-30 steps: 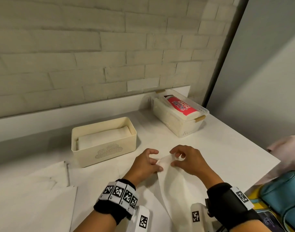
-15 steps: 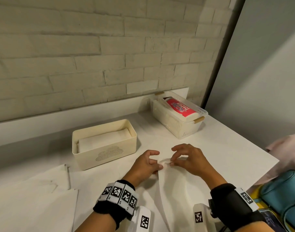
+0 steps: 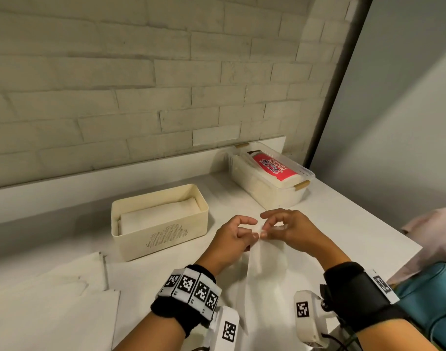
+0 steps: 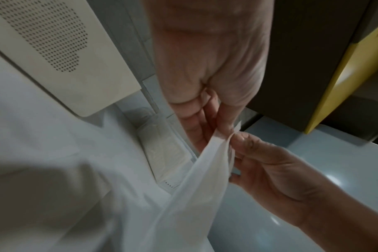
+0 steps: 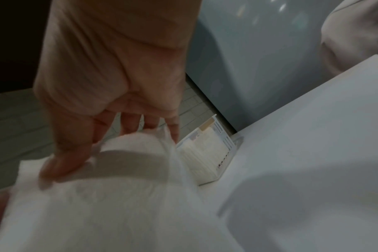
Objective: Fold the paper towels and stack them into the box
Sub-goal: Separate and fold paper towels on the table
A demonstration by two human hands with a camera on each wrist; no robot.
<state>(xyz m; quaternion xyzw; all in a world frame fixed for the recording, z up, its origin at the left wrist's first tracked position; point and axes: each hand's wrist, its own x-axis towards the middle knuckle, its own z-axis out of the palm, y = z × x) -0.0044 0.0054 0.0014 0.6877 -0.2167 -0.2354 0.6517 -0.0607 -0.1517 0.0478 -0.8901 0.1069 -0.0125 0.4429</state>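
A white paper towel [image 3: 263, 259] is lifted off the white table in front of me, hanging toward me in a long fold. My left hand [image 3: 238, 236] and right hand [image 3: 280, 228] both pinch its far top corner together [image 4: 229, 136]. In the right wrist view the towel [image 5: 110, 196] drapes under my thumb and fingers. The cream box [image 3: 163, 239] with a dotted cloud pattern stands to the left of my hands, with folded towels [image 3: 158, 214] stacked inside.
A clear plastic bin [image 3: 272, 186] with a red-labelled pack stands at the back right by the wall. More loose paper towels [image 3: 52, 295] lie at the near left. The table's right edge [image 3: 394, 236] borders a teal bag [image 3: 429, 300].
Both hands have risen slightly and drawn closer together at the towel's top corner. The towel has narrowed into a tighter hanging fold.
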